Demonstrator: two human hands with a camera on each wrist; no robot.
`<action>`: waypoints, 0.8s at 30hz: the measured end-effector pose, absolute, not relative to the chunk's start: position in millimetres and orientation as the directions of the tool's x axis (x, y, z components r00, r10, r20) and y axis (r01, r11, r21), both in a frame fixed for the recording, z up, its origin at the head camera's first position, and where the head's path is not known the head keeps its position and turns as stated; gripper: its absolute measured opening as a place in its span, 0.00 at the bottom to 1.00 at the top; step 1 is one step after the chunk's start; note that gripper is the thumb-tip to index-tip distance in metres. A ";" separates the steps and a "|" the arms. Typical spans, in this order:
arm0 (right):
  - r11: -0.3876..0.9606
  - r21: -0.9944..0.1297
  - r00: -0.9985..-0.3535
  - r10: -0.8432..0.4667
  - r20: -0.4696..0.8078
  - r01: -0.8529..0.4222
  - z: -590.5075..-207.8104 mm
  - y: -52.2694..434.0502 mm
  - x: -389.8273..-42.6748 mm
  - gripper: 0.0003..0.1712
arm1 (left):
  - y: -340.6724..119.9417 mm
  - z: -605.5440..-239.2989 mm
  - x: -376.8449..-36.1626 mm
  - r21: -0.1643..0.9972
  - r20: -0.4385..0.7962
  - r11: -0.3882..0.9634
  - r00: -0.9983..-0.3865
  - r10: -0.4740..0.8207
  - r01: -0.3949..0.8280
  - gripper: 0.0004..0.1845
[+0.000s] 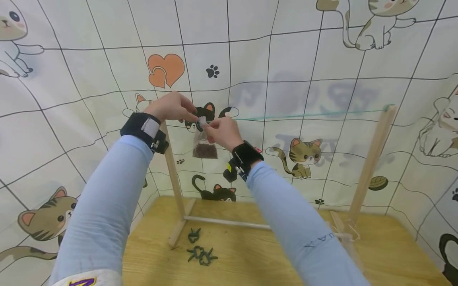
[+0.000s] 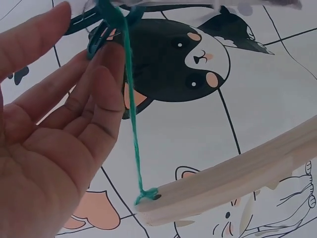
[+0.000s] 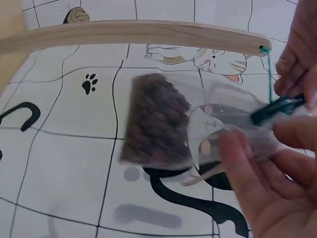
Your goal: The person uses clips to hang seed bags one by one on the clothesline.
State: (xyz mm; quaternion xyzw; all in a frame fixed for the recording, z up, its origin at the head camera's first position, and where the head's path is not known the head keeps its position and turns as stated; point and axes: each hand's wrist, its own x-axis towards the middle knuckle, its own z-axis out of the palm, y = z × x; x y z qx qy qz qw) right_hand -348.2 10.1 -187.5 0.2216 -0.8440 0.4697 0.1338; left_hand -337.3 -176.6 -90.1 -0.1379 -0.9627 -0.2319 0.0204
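A clear plastic bag (image 1: 205,150) with dark brown bits in its lower part hangs below both hands. My right hand (image 1: 225,133) pinches its upper part between thumb and finger. In the left wrist view, my left hand (image 2: 64,109) pinches the handles of a dark green clip (image 2: 106,22) between thumb and fingers. The clip overlaps the green string (image 2: 131,94) there. In the right wrist view, the clip (image 3: 277,110) lies right at the top of the bag (image 3: 156,121), partly hidden by the fingers.
The string is tied between two wooden posts (image 1: 372,163) of a frame on the wooden table (image 1: 250,254). Several dark green clips (image 1: 202,255) lie on the table near the left foot of the frame. A cat-printed cloth (image 1: 250,59) hangs behind and at the sides.
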 end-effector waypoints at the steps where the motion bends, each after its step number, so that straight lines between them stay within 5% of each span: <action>1: 0.482 -0.717 -0.864 -0.285 0.416 -0.504 -187.0 13.6 -346.7 0.13 | -176.0 -92.0 -336.7 0.440 0.102 0.852 -0.959 0.266 0.283 0.25; 10: 0.536 -0.582 -0.778 -0.543 0.317 -0.612 -179.3 78.7 -319.1 0.19 | -179.2 -113.1 -336.8 0.341 0.137 0.856 -0.921 0.364 0.389 0.22; 19: 0.638 -0.385 -0.735 -0.479 0.480 -0.667 -178.7 167.5 -271.1 0.17 | -183.5 -130.2 -320.4 0.288 0.218 0.827 -0.874 0.434 0.482 0.25; 24: 0.657 -0.233 -0.619 -0.447 0.646 -0.717 -196.9 207.2 -248.3 0.17 | -180.6 -144.0 -299.0 0.242 0.394 0.795 -0.805 0.443 0.556 0.28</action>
